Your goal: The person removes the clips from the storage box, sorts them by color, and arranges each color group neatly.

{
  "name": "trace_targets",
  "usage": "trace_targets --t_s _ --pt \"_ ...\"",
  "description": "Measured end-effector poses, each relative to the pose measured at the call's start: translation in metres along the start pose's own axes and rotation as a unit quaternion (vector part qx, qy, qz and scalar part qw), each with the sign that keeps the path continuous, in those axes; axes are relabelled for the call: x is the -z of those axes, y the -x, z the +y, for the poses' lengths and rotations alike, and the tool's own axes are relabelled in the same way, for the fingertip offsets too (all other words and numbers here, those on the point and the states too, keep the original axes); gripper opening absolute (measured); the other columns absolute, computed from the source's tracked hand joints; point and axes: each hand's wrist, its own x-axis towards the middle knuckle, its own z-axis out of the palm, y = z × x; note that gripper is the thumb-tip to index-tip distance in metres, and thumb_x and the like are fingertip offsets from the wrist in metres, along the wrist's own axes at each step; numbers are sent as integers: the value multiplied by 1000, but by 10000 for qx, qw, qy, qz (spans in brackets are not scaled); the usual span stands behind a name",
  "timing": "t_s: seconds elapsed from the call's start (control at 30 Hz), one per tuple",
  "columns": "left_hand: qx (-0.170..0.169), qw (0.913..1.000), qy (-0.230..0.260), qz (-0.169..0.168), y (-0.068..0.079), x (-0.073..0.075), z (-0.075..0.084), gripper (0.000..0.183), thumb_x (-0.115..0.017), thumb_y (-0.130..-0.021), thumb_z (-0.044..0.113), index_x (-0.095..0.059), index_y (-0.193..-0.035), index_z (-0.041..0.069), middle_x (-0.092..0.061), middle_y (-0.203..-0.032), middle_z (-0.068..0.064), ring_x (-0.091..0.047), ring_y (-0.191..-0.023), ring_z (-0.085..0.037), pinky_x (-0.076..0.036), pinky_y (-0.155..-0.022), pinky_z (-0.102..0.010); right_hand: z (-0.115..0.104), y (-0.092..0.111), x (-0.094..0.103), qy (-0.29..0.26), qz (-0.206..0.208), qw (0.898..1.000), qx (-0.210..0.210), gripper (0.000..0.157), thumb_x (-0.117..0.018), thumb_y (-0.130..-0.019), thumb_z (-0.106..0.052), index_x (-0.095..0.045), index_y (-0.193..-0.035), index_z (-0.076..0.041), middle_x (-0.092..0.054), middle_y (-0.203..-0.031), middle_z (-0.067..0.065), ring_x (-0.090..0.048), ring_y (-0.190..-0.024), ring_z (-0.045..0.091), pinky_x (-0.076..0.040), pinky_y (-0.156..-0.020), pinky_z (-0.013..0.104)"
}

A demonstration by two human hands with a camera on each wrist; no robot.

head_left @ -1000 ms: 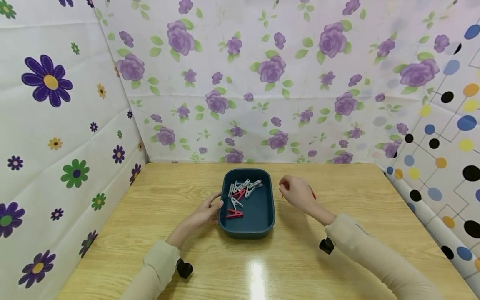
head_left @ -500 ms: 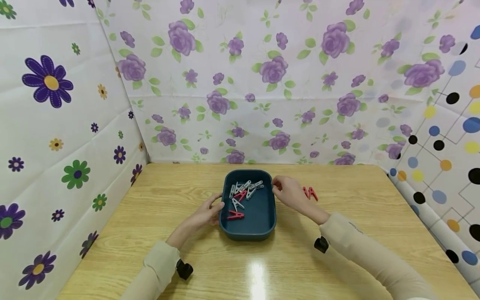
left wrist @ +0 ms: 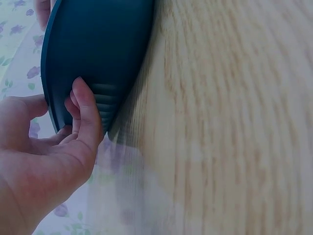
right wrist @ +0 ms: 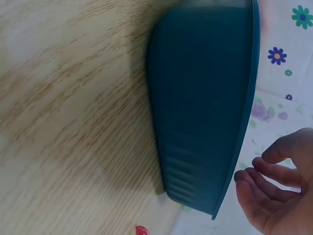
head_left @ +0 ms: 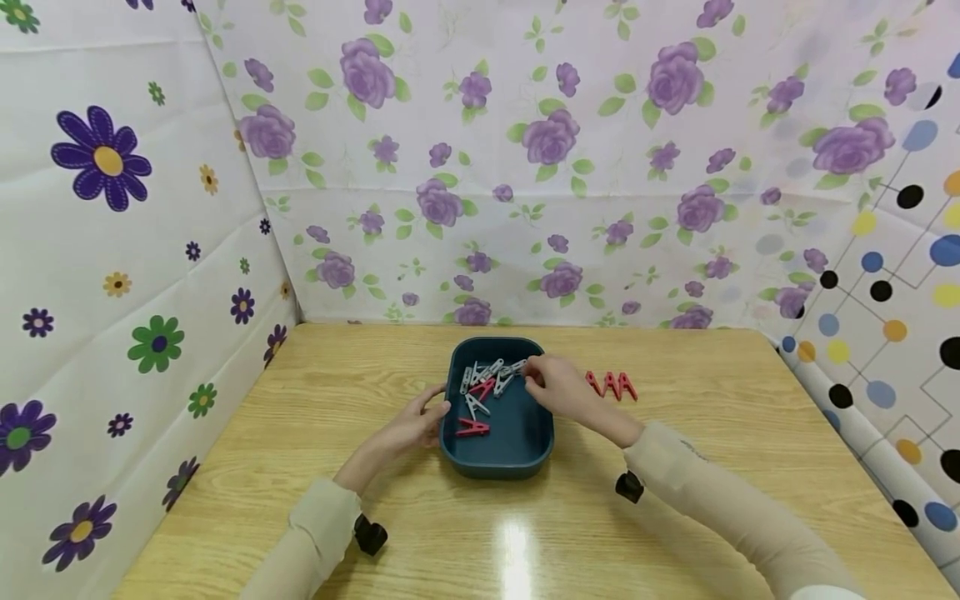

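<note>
A dark teal plastic bin (head_left: pixel 497 471) stands on the table with several white and red clothespins inside. My left hand (head_left: pixel 408 427) grips its left wall; in the left wrist view the thumb is at the rim and the fingers (left wrist: pixel 88 110) lie against the outside. My right hand (head_left: pixel 566 392) reaches over the right rim, fingertips near a white clothespin (head_left: pixel 519 365) at the far right of the pile. In the right wrist view its fingers are loosely bent with nothing between them. Lower in the bin lie a white clothespin (head_left: pixel 476 406) and a red clothespin (head_left: pixel 472 427).
Three red clothespins stand in a row on the wooden table (head_left: pixel 300 417) right of the bin, the rightmost red clothespin (head_left: pixel 627 387) farthest from it. A flowered cloth (head_left: pixel 450 167) hangs behind the table's far edge, with patterned cloths at both sides.
My right hand has moved left from the table beside the bin to over its right rim, uncovering the red clothespins on the table. The left hand keeps its hold on the bin.
</note>
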Motion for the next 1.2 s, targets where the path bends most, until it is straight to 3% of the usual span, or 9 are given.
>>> trace_targets --t_s 0.27,0.47,0.63,0.97,1.2 --pt "-66 10000 -18 -13 0 -1 0 58 -41 -105 29 -14 -155 15 -58 -126 -28 -67 -85 -15 -53 -70 -30 -7 -3 -4 192 -238 9991 310 18 -61 -93 -12 -67 -109 -6 -67 -96 6 -61 -81 13 -54 -72 29" --pt "-54 10000 -3 -14 1 -2 0 58 -40 -105 29 -14 -155 16 -56 -129 -29 -66 -86 -15 -53 -71 -31 -6 -5 -10 361 -485 9954 742 14 -62 -92 -11 -67 -104 -9 -68 -96 4 -63 -82 11 -55 -73 26" --pt "-69 10000 17 27 0 -1 -2 62 -44 -104 33 -14 -155 14 -56 -128 -30 -67 -88 -16 -54 -70 -31 -6 -7 -14 506 -647 9932 826 13 -64 -91 -11 -67 -103 -9 -68 -94 3 -64 -81 11 -55 -72 26" --pt "-104 9999 28 -94 2 -2 -1 62 -42 -105 33 -12 -156 14 -49 -135 -34 -67 -93 -18 -55 -74 -33 -15 -10 -24 450 -1752 9780 1037 22 -61 -93 -10 -65 -114 -7 -68 -98 4 -61 -80 10 -52 -70 25" --pt "-374 9986 222 -309 4 -1 -2 70 -47 -101 41 -13 -155 13 -61 -124 -25 -68 -89 -15 -56 -74 -34 -22 -13 -28 472 -1958 9741 1028 22 -61 -93 -11 -66 -115 -9 -68 -94 1 -59 -75 8 -50 -67 25"
